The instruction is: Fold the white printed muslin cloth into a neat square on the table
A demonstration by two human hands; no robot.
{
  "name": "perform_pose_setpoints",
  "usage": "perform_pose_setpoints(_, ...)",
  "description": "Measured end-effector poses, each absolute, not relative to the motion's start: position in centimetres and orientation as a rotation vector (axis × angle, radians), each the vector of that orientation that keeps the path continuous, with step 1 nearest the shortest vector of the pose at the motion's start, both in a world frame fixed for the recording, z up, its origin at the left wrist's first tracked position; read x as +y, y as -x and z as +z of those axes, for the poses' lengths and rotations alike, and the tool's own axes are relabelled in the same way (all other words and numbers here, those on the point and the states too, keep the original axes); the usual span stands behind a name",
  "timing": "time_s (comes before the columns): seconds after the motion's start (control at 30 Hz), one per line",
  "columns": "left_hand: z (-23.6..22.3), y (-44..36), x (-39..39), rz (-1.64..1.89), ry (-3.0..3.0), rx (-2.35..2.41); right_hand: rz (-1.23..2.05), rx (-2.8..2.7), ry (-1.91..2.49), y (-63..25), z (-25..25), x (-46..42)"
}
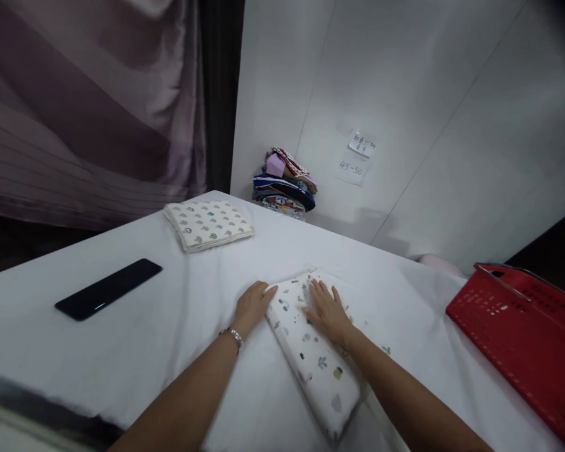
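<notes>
A white folded cloth (pixel 317 348) printed with small cacti, clouds and rainbows lies at a slant on the table in front of me. At its far left corner, my left hand (pixel 252 306) holds the edge, thumb on the fabric and the other fingers bent close together. My right hand (pixel 328 314) lies flat on the upper part of the cloth, palm down with fingers spread. Part of the print is hidden under that hand and forearm. Loose fabric with the same kind of print shows beyond my right wrist.
On the white table (pixel 136 351), another folded cloth (pixel 211 223) with grey motifs lies at the back left. A black phone-like slab (pixel 108 289) is nearer me. At right stands a red plastic basket (pixel 522 339). Folded fabrics (pixel 285 185) are stacked beyond the far edge, by the wall.
</notes>
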State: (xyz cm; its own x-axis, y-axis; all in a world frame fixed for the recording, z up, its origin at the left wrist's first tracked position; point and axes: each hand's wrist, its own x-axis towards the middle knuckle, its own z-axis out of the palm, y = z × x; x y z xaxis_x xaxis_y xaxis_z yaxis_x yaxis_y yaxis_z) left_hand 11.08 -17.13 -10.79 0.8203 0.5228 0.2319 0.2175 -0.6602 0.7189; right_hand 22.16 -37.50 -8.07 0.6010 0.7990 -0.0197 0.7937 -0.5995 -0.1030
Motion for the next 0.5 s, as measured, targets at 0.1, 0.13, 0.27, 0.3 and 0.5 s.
perform_pose_setpoints(0.1, -10.6, -11.1, -17.2, 0.546, -2.302, 0.544, 0.148, -1.288, 2.776, -21.9, -8.9, -38.2)
perform_pose_setpoints(0.13, -10.6, -11.1, -17.3, 0.54, -2.306, 0.549, 0.177, -1.271, 2.778, -22.0, -9.0, -38.3)
perform_pose_setpoints(0.27, -10.5, -11.1, -17.2, 0.539, -2.304, 0.554, 0.257, -1.261, 2.732, -22.6, -8.2, -38.8)
perform_pose_setpoints(0.3, -10.5, -11.1, -17.1, 0.54, -2.304, 0.55, 0.238, -1.262, 2.728, -22.7, -8.0, -39.2)
perform_pose_setpoints(0.5, -10.4, -11.1, -17.2, 0.533, -2.301, 0.551, 0.169, -1.12, 2.85, -23.7, -8.9, -41.7)
